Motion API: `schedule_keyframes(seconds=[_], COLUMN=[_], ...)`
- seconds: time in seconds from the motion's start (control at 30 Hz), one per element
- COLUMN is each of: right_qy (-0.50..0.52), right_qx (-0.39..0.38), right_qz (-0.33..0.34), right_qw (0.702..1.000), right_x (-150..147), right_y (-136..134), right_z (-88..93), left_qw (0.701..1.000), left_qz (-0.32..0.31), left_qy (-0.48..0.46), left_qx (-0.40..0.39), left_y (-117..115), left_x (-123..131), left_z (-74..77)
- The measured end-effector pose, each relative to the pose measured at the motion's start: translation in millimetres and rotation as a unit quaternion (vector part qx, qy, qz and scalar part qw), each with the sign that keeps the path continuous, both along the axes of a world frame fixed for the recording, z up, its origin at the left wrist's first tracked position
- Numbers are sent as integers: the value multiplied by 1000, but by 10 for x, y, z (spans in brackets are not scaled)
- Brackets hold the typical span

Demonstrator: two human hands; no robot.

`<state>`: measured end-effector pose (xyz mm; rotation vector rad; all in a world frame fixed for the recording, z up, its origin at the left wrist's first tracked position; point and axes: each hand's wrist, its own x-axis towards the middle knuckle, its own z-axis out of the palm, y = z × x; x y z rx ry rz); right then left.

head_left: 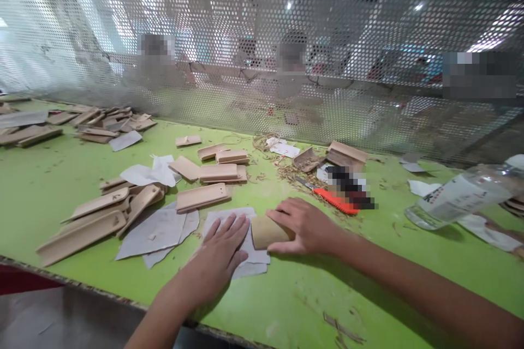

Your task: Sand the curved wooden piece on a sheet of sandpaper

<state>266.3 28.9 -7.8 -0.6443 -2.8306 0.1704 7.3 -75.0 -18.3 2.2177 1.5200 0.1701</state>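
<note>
My left hand (223, 248) lies flat on white paper sheets (256, 268), its fingers stretched out over them. Just to its right, my right hand (301, 227) grips a curved tan piece (266, 232), thumb on the near side and fingers over the far side. The piece rests on the right part of the paper, its left end close to my left fingertips. Beyond my right hand lies an orange-handled cutter (336, 200). Behind my left hand sits a pale wooden piece (203, 196) with small holes at one end.
Several trough-shaped wooden pieces (88, 234) and torn paper (153, 232) lie to the left. More pieces (110, 122) are heaped at the back left. Shavings (282, 172) surround pieces at the back. A clear bottle (462, 193) leans at right. Perforated metal (229, 87) stands behind.
</note>
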Motion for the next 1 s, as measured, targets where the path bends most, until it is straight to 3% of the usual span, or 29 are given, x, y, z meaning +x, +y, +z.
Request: schedule_keyframes(seconds=[0.23,0.57,0.7,0.83,1.0], right_qy=[4,18,23,0,-17], right_qx=[-11,-34,-19,-10,-28], right_qz=[7,25,-26,-23,-4], right_qw=[1000,999,999,1000,999], right_x=[-40,184,122,-52,-86], right_y=[67,-397,-210,13,-97], right_z=[-70,-44,-40,-83,-80], left_qw=[1000,999,999,998,997], left_qz=[6,-13,-19,12,31], left_qy=[2,-7,-27,-32,-32], left_qx=[22,32,41,55,67], left_y=[-22,-14,-22,-32,-19], left_x=[4,-46,-63,-64,-65], left_z=[-67,-58,-61,-121,-177])
